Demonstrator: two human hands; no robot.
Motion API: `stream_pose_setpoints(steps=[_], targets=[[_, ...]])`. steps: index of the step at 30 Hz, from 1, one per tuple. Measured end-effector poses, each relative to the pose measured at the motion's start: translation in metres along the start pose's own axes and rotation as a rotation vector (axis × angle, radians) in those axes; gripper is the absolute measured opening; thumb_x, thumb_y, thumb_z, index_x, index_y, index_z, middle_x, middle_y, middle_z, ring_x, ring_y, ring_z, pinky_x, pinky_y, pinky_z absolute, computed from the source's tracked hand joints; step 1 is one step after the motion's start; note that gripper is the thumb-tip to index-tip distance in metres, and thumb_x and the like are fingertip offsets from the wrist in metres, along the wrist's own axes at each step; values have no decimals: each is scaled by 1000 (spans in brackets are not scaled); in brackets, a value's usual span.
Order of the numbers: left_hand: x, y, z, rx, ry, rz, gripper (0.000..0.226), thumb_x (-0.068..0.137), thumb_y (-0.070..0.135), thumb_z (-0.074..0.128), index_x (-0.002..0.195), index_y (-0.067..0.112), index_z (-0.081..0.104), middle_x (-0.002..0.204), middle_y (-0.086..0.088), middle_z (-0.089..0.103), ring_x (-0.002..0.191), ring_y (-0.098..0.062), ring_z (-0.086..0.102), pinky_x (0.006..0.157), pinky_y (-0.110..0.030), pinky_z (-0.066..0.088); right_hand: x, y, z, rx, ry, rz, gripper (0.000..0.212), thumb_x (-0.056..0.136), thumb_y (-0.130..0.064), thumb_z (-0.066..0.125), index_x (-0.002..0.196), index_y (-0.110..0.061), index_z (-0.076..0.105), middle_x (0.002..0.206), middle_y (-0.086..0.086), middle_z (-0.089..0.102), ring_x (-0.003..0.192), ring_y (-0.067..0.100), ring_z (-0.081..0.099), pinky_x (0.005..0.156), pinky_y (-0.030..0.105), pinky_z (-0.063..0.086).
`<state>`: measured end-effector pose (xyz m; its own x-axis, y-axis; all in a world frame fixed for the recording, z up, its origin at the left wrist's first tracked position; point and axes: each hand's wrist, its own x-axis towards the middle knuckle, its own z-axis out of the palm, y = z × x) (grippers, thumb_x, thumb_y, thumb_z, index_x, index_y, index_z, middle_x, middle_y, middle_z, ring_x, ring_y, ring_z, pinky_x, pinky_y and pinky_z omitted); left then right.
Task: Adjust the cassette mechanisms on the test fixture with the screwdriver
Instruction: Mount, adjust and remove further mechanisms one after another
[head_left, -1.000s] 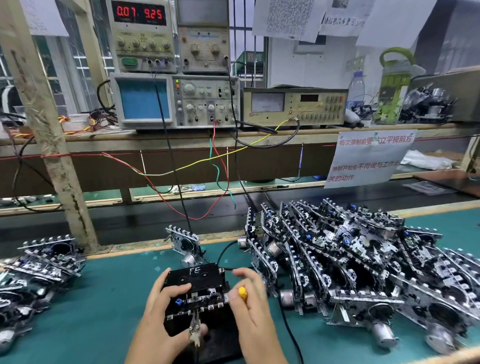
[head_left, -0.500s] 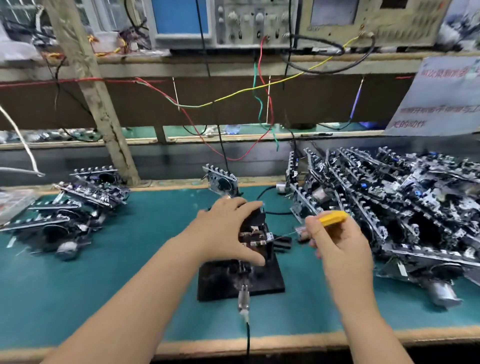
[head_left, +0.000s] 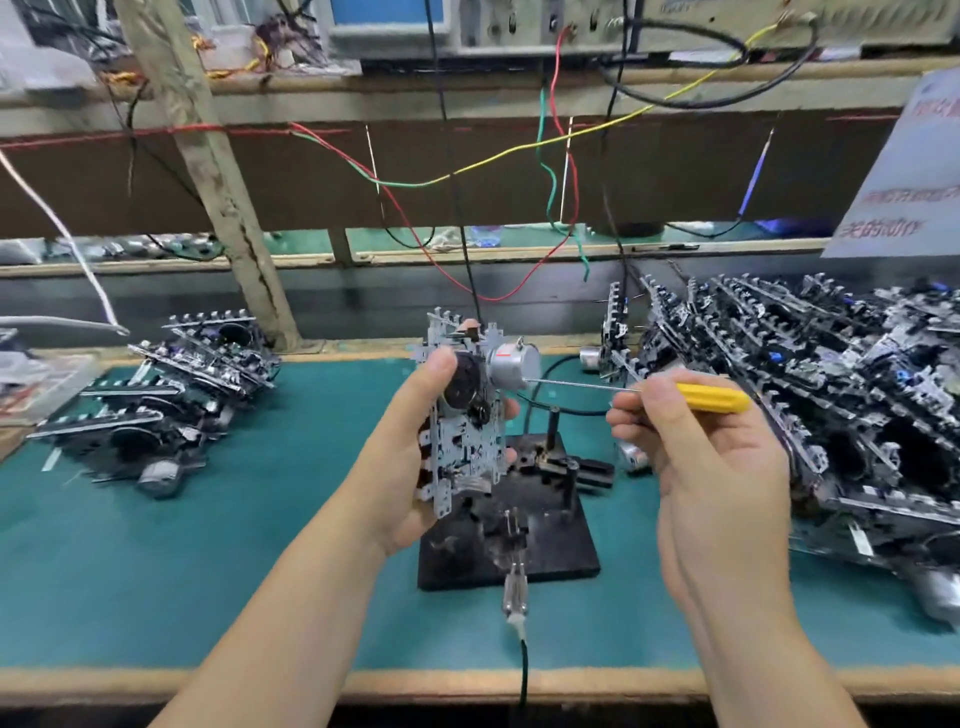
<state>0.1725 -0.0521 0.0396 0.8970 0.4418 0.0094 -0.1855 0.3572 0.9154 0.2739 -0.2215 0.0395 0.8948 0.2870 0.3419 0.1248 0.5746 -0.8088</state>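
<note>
My left hand (head_left: 410, 457) grips a metal cassette mechanism (head_left: 467, 415) and holds it upright above the black test fixture (head_left: 540, 525), its round silver motor (head_left: 511, 366) at the top right. My right hand (head_left: 711, 467) pinches a yellow-handled screwdriver (head_left: 709, 398). The thin shaft points left and its tip touches the motor. The fixture's black base plate lies on the green mat, with upright pins and a plug and cable at its front edge.
A large heap of cassette mechanisms (head_left: 810, 395) fills the right side of the green mat (head_left: 208, 571). A smaller pile (head_left: 171, 395) lies at the left. Coloured wires (head_left: 498, 156) hang from the instrument shelf behind. A wooden post (head_left: 218, 171) stands at back left.
My left hand has lifted the mechanism off the fixture and turned it upright. My right hand has brought the screwdriver tip to its motor. The view has tilted downward.
</note>
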Motion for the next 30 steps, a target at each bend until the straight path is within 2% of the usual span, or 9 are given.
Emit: stream_pose_setpoints(steps=[3,5,7,12,17,22,24,27,30], targets=[[-5,-5,-2,-42,-4,36,53,77,62,62,113,27,77,111,-6,74,105,-25,68,93,-52,54,-5,2,3,-15,-4,22,12,85,-25,70,91,-14,68,81,5,73,74,19,70,69,22,56],[-8,-7,-4,-87,2,61,56,78,61,62,122,28,73,116,-6,72,106,-28,68,89,-52,56,-7,3,4,-23,5,24,15,85,-24,70,93,-12,67,81,5,73,74,19,70,70,22,57],[-11,-8,-4,-124,-6,68,56,78,62,61,121,27,74,119,-5,71,107,-28,67,86,-52,57,-8,3,5,-23,15,21,14,85,-24,70,93,-13,66,80,4,73,74,19,70,69,22,56],[-14,-9,-6,-124,-10,71,55,78,65,60,117,30,76,120,-7,70,108,-27,67,97,-61,50,-11,0,6,-10,26,22,19,85,-25,70,95,-10,66,82,6,73,75,20,70,70,23,57],[-16,-11,-4,-66,-35,110,55,76,68,71,116,31,76,123,-1,70,109,-24,67,98,-59,50,-10,1,6,-18,22,60,27,84,-24,70,99,-3,64,82,7,73,75,21,70,70,23,57],[-18,-16,0,22,1,152,42,81,61,56,115,44,74,109,1,75,100,-22,69,104,-61,45,-10,4,9,20,15,108,23,83,-24,70,96,-5,65,79,6,73,72,19,71,67,22,57],[-20,-16,4,52,23,198,49,81,56,61,129,48,64,114,0,73,107,-23,66,97,-52,53,-8,4,9,44,14,152,26,82,-24,70,98,-3,64,77,7,73,70,19,70,64,21,57],[-23,-17,8,128,70,310,80,74,58,79,145,40,47,123,-3,68,111,-24,63,89,-41,57,-5,4,8,30,3,185,26,81,-26,71,95,-5,64,73,7,71,65,17,68,60,19,55],[-24,-18,10,177,69,359,98,67,65,83,150,34,41,126,-7,65,112,-24,61,91,-40,55,-5,5,7,-8,2,169,31,77,-32,73,93,-7,64,70,5,70,62,14,66,56,18,53]])
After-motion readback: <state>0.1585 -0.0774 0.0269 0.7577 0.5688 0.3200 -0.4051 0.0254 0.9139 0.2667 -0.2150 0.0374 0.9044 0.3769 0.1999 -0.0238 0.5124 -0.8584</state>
